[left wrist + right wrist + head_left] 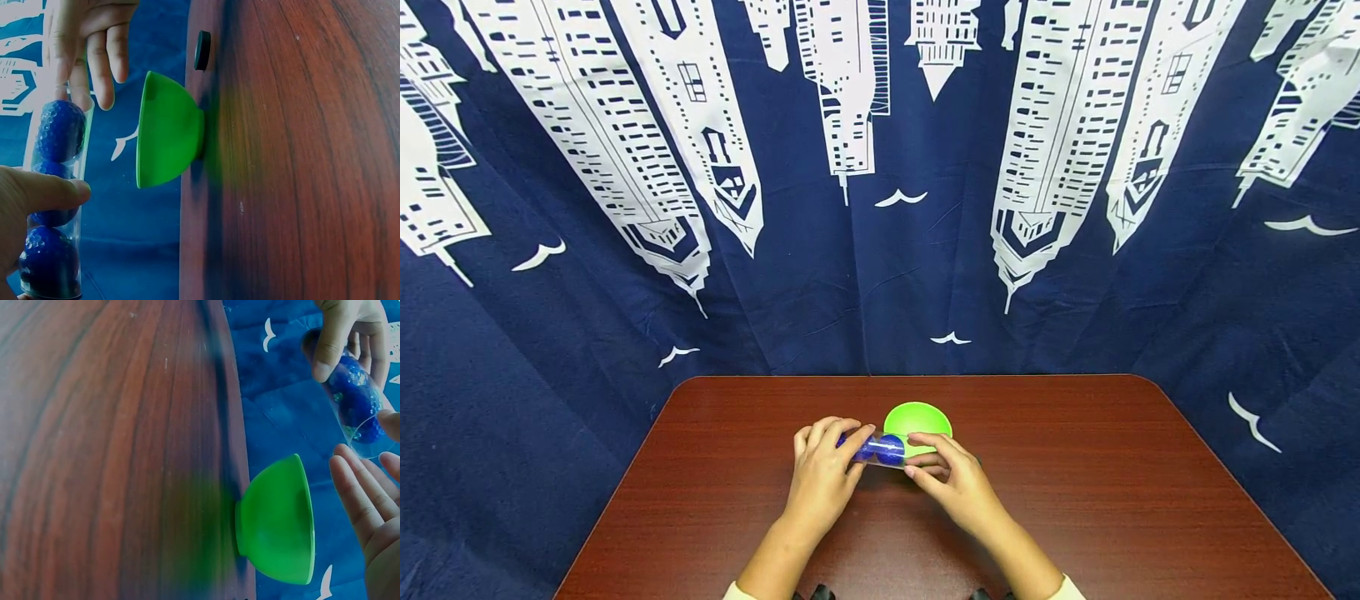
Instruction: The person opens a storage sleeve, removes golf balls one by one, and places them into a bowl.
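Clear plastic tube (pixel 880 451) held horizontally just above the counter (pixel 1112 500), near the middle, just on the near side of the green bowl (pixel 918 419). Left hand (pixel 823 475) has its grip curled round the tube's left part, thumb and fingers wrapped over it; left wrist view shows the thumb (pixel 47 190) pressed across the tube (pixel 53 206) wall. Three blue dimpled balls (pixel 59 130) sit in a row inside the tube, touching each other. Right hand (pixel 951 477) is at the tube's right end, fingertips pinching its rim; right wrist view shows the fingers (pixel 353 494) fairly straight beside the open end, with one fingertip on the tube's (pixel 359 406) edge. The bowl (pixel 278 522) stands upright on the counter, mouth up, apart from the tube but close. A small black round disc (pixel 202 50) lies on the counter just right of the bowl (pixel 165 131). Dark blue curtain (pixel 880 167) with white skyscraper print hangs behind the far edge.
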`<state>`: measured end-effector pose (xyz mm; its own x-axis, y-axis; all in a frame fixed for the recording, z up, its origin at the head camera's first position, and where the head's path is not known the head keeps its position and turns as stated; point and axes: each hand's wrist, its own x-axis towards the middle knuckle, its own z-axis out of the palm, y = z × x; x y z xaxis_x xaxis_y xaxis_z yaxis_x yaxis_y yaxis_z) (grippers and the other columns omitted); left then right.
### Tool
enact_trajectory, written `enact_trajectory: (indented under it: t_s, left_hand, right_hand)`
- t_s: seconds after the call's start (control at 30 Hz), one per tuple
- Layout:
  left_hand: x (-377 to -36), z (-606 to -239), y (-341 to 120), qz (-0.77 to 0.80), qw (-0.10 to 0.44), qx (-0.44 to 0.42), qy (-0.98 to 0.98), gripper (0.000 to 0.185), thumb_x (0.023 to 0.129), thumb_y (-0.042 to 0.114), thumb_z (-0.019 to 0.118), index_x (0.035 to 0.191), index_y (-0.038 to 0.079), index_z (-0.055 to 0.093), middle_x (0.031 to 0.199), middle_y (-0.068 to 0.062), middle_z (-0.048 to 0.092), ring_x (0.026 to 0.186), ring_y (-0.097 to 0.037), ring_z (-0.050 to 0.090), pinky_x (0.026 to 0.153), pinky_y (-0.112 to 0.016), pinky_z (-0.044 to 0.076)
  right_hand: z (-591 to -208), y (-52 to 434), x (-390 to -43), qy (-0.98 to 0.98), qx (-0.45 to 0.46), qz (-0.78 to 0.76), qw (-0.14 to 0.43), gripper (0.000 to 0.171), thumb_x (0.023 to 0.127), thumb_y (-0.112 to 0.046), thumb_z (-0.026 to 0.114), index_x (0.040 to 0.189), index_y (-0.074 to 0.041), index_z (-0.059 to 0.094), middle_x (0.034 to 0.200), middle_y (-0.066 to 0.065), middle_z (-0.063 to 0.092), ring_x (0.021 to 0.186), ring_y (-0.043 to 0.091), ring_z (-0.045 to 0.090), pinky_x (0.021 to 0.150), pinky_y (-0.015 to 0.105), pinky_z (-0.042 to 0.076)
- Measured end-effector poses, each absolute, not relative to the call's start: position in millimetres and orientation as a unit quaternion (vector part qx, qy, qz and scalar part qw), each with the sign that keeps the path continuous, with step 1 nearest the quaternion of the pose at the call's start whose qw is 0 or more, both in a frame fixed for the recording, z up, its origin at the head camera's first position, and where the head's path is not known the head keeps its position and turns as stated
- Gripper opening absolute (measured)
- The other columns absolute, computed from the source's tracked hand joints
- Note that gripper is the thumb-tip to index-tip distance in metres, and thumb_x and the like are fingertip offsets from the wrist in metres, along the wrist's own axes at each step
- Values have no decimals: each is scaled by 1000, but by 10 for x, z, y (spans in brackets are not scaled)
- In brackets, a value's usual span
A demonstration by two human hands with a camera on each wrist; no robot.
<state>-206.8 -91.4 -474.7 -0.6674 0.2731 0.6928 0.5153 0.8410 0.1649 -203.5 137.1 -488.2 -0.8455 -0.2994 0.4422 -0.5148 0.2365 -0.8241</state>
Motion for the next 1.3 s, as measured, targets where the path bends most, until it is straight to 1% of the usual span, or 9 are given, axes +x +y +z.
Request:
enact_trajectory:
  t_s: [0.17, 0.33, 0.53, 0.8, 1.03, 1.3]
  left_hand:
    - [-2067, -4723, -917, -169, 351, -230, -892, 56, 70, 13, 92, 121, 25, 73, 119, 2, 67, 117, -23, 56, 98, -47, 37]
    - [-2066, -4708, -915, -164, 354, -236, -890, 56, 69, 8, 92, 119, 24, 73, 119, 1, 67, 116, -24, 56, 98, -49, 38]
    - [-2061, -4692, -912, -157, 352, -235, -893, 52, 73, 7, 88, 119, 25, 73, 119, 1, 67, 117, -24, 56, 98, -49, 38]
    - [-2051, -4688, -906, -168, 349, -234, -892, 50, 75, 5, 85, 119, 24, 74, 118, 1, 68, 116, -23, 57, 99, -49, 38]
    - [-2050, -4710, -911, -177, 346, -231, -892, 52, 73, 7, 88, 119, 24, 73, 118, 2, 67, 117, -23, 56, 98, -48, 39]
    - [-2052, -4732, -904, -188, 333, -218, -898, 56, 71, 9, 91, 121, 25, 72, 119, 4, 67, 118, -23, 56, 99, -48, 39]
  right_hand:
    - [-4915, 1374, -2048, -781, 250, 566, 83, 45, 93, -18, 74, 133, -4, 59, 131, 18, 60, 105, 24, 73, 86, 30, 60]
    - [-4932, 1377, -2053, -781, 249, 568, 81, 45, 92, -17, 74, 132, -5, 59, 125, 17, 62, 104, 24, 74, 85, 30, 61]
    - [-4918, 1377, -2034, -787, 231, 567, 73, 45, 91, -16, 76, 132, -10, 60, 123, 16, 63, 103, 21, 73, 85, 25, 60]
    - [-4895, 1368, -2025, -786, 221, 572, 70, 45, 89, -15, 78, 130, -10, 61, 120, 16, 64, 101, 21, 74, 85, 23, 59]
    - [-4885, 1370, -2017, -784, 232, 570, 81, 43, 89, -15, 77, 130, -10, 62, 119, 16, 64, 101, 23, 74, 84, 24, 60]
    - [-4847, 1361, -2022, -788, 229, 564, 96, 43, 87, -13, 79, 128, -11, 64, 115, 13, 65, 97, 17, 74, 83, 23, 60]
